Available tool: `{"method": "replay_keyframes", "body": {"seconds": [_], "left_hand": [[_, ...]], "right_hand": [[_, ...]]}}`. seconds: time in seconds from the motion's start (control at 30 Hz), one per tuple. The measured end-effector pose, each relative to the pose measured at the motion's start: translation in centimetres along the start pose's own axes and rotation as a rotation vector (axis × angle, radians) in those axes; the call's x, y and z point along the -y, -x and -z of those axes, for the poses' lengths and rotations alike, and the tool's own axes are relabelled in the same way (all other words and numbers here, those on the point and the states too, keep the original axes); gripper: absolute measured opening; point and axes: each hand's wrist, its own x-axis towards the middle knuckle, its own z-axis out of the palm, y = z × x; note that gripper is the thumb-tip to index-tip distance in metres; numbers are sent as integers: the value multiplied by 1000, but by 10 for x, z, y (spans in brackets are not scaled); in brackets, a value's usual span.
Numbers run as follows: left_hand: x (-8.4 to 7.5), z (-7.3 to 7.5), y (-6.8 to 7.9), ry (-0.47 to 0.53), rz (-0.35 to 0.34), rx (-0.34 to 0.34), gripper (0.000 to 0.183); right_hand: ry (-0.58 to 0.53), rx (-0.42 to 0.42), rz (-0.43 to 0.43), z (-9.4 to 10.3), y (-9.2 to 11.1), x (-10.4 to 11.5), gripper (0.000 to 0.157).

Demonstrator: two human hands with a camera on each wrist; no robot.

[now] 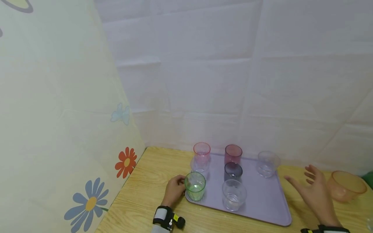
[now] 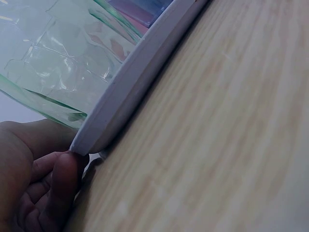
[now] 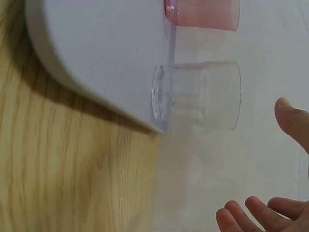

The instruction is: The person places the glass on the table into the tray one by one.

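Observation:
My left hand [image 1: 174, 191] is at the left edge of a lilac tray [image 1: 262, 199], pinching its rim in the left wrist view. Right beside those fingers stands a green glass [image 1: 195, 187] on the tray corner. My right hand [image 1: 316, 194] is held off the tray's right side, fingers spread, holding nothing. Closest to it on the tray is a clear glass [image 1: 267, 165] at the back right corner, also upright in the right wrist view. An orange bowl [image 1: 339, 191] sits just right of that hand, partly overlapped by it.
Also on the tray are a pink glass [image 1: 201, 152], a magenta glass [image 1: 233, 153], a dark purple glass [image 1: 233, 171] and a clear glass [image 1: 234, 195] near the front edge. A white sheet [image 1: 186, 81] hangs behind the wooden table [image 1: 145, 187].

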Motion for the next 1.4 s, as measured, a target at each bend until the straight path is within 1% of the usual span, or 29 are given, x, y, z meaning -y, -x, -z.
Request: {"method": "replay_keyframes", "body": {"seconds": [0.23, 0.43, 0.5, 0.53, 0.63, 0.67, 0.77, 0.87, 0.93, 0.97, 1.03, 1.13, 1.2, 1.23, 1.3, 1.4], "left_hand": [[0, 0, 0, -5, 9, 2, 22], [-2, 0, 1, 4, 8, -3, 19], [-2, 0, 1, 4, 10, -4, 20], [-1, 0, 1, 1, 6, -3, 20], [-1, 0, 1, -1, 15, -2, 22], [-1, 0, 1, -2, 8, -2, 22], [-1, 0, 0, 2, 12, -1, 22], [-1, 0, 0, 4, 2, -2, 22], [-1, 0, 0, 4, 8, -3, 22], [-1, 0, 0, 3, 1, -3, 22], [-1, 0, 0, 0, -3, -3, 22], [0, 0, -1, -7, -4, -2, 23], [1, 0, -1, -13, -2, -4, 23], [1, 0, -1, -15, -3, -4, 23], [2, 0, -1, -17, -7, -4, 23], [2, 0, -1, -13, -7, -4, 21]], "right_hand": [[43, -21, -35, 17, 0, -9, 105], [94, -88, -76, 25, 1, -12, 103], [108, -102, -107, 27, 1, -12, 103], [103, -102, -126, 28, 2, -13, 103], [127, -98, -185, 33, 2, -15, 104], [137, -95, -203, 35, 1, -16, 104], [160, -105, -229, 42, 1, -19, 103], [138, -144, -252, 46, 1, -22, 102], [114, -178, -262, 48, 2, -24, 100], [100, -202, -255, 49, 2, -25, 98], [70, -254, -238, 50, 1, -29, 84], [46, -355, -193, 52, -3, -35, 69], [20, -393, -182, 53, -6, -39, 61], [18, -396, -185, 54, -7, -41, 67], [5, -372, -208, 57, -8, -43, 80], [-16, -331, -238, 60, -9, -44, 92]]}}
